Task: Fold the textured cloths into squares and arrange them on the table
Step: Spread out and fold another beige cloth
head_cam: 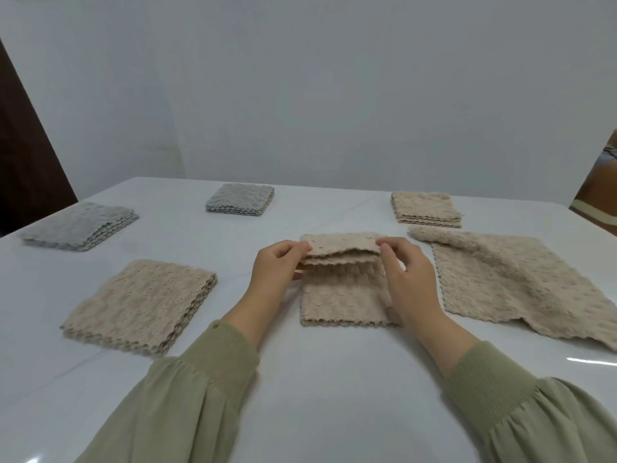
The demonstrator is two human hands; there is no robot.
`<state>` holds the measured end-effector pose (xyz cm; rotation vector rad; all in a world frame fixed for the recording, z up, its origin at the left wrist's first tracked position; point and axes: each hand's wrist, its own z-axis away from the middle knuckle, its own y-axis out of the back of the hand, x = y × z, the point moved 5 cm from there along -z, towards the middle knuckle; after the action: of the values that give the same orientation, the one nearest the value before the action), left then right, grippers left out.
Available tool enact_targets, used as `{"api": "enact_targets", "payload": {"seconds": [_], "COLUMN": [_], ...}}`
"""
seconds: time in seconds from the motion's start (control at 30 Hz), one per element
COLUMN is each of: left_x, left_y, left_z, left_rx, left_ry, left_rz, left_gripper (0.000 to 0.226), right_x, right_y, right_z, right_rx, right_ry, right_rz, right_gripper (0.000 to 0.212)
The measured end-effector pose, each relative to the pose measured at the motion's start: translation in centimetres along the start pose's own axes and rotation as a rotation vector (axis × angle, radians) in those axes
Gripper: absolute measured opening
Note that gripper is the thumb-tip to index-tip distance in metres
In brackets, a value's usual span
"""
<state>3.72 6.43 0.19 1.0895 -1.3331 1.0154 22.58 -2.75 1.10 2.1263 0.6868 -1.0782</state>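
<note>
Green sleeves [187, 396] reach in from the near edge of the counter [334, 389]. The left grip [277, 265] and right grip [404, 265] are each clamped on the beige cloth [347, 292], finger and thumb pinching a far corner of its upper layer, which is lifted off the layers beneath.

The cloth is a half-folded strip. Its long axis runs from the grips straight back toward the person, and its scalloped near hem lies flat on the counter behind the wrists. The coming fold seems to turn on this: the held edge has to travel back along that axis and land square on the near hem. Both grips sit level with each other, so neither is better placed.

An unfolded beige cloth [500, 279] lies just beside the right grip, with one corner flipped over. It is close enough to catch a stray knuckle. A folded beige stack [140, 302] lies outward of the left grip and apart from it. Beyond the grips are another beige stack [425, 208] and two grey stacks [240, 198] [81, 228], all well out of the path.
</note>
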Motion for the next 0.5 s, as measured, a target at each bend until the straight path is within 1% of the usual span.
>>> {"api": "enact_targets", "payload": {"seconds": [0.07, 0.13, 0.2, 0.27, 0.33, 0.4, 0.5], "left_x": [0.1, 0.4, 0.4, 0.2, 0.0, -0.1, -0.2], "left_y": [0.0, 0.0, 0.1, 0.2, 0.2, 0.3, 0.6], "left_z": [0.7, 1.3, 1.6, 1.8, 1.9, 1.8, 1.4], "left_rx": [-0.056, -0.125, -0.202, -0.265, -0.265, -0.220, -0.195], "left_ry": [0.064, 0.096, 0.154, 0.213, 0.238, 0.236, 0.236], "left_rz": [0.023, -0.008, -0.066, -0.105, -0.107, -0.114, -0.155], "left_gripper": [0.012, 0.010, 0.008, 0.011, 0.011, 0.012, 0.024], "right_x": [0.0, 0.0, 0.5, 0.9, 1.1, 1.0, 0.6], "right_y": [0.8, 1.3, 1.6, 1.8, 1.7, 1.6, 1.5], "right_z": [0.5, 1.0, 1.4, 1.8, 2.1, 2.3, 2.4], "right_rx": [0.043, 0.054, 0.035, 0.001, -0.059, -0.121, -0.163], "right_ry": [-0.033, -0.074, -0.141, -0.214, -0.281, -0.322, -0.316], "right_rz": [-0.012, -0.011, -0.008, -0.019, -0.031, -0.029, 0.013], "right_gripper": [0.018, 0.021, 0.018, 0.011, 0.010, 0.011, 0.013]}}
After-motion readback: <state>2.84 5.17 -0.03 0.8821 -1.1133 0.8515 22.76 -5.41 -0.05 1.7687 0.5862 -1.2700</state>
